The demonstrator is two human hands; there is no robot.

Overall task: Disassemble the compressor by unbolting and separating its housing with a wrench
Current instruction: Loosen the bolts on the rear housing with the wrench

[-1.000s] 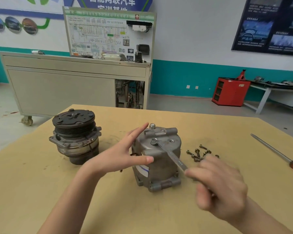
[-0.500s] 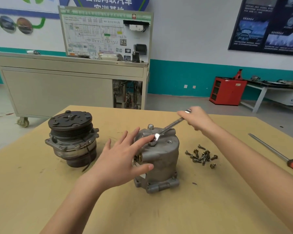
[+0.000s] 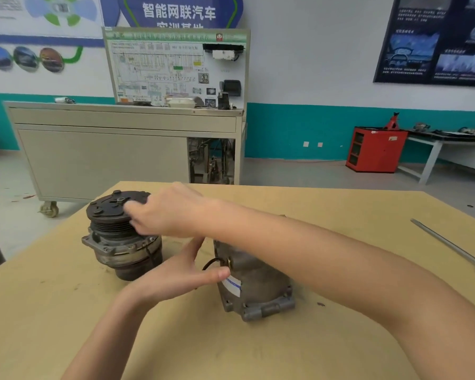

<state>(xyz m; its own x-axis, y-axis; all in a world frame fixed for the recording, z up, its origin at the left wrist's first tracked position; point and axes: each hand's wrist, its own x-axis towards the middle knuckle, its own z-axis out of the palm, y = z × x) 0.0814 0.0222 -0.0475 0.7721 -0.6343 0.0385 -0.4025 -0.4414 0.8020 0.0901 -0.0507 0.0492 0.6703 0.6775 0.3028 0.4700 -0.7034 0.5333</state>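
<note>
Tan worktop (image 3: 258, 352), frame centre: grey cast-metal housing (image 3: 258, 292), probably heavy, rigid; spread left hand (image 3: 176, 272) braces its side; right hand (image 3: 170, 212) blurred, grip unreadable

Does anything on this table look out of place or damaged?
Nothing spilled or broken. One oddity: a thin black wire loops loose from the side of the grey housing, by the left hand. The right arm hides the housing's top.
</note>
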